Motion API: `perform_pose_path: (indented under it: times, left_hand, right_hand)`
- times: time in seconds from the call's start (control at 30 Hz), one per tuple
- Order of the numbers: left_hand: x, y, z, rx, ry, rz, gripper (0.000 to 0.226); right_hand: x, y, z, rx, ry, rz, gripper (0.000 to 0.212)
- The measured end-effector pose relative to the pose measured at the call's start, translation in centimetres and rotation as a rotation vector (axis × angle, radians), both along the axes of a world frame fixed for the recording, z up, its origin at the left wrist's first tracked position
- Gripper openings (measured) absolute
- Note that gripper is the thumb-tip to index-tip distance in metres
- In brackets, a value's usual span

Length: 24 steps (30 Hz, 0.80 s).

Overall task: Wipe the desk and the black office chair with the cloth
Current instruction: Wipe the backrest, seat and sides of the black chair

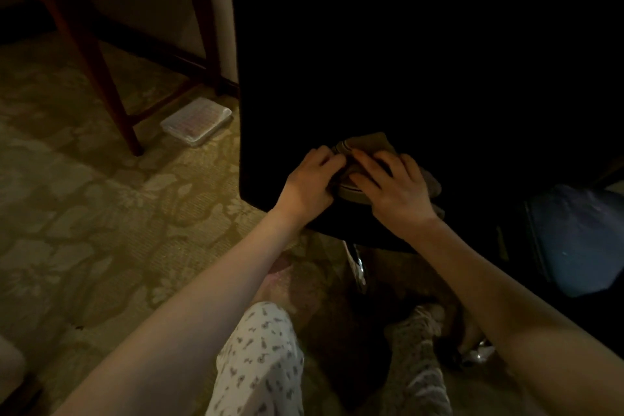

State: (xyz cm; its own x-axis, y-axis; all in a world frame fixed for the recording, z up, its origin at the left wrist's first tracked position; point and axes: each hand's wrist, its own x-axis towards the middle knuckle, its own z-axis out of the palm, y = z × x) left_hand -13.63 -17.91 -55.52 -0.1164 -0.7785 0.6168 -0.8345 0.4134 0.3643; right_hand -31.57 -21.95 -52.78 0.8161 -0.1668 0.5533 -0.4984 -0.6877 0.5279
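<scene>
The black office chair (388,61) fills the upper right of the view, its dark back facing me. A brownish cloth (366,142) lies bunched against the lower part of that back. My left hand (309,179) grips the cloth's left side with curled fingers. My right hand (395,187) lies over the cloth with fingers bent onto it, pressing it to the chair. The desk shows only as red-brown wooden legs (98,64) at the upper left; its top is out of view.
Patterned carpet (84,213) covers the floor on the left. A clear plastic box (197,120) sits on it beside the chair. The chair's chrome base (358,263) is under my hands. A bluish bag (580,240) stands at right. My knees in patterned trousers (263,358) are below.
</scene>
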Motion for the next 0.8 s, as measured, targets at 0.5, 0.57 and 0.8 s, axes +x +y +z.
perform_pose_path:
  times: [0.5,0.57,0.8]
  left_hand:
    - [-6.3,0.0,-4.1,0.577,-0.305,-0.081,0.032]
    - [-7.1,0.2,-3.5,0.562,-0.329,-0.086,0.032]
    - [-8.8,0.0,0.8,-0.011,-0.163,-0.226,0.031]
  right_hand:
    - [-6.3,0.8,-8.4,0.593,-0.009,-0.129,0.062]
    - [-7.5,1.6,-8.4,0.588,-0.082,-0.116,0.049]
    - [-10.2,1.8,-4.5,0.240,-0.308,-0.039,0.028]
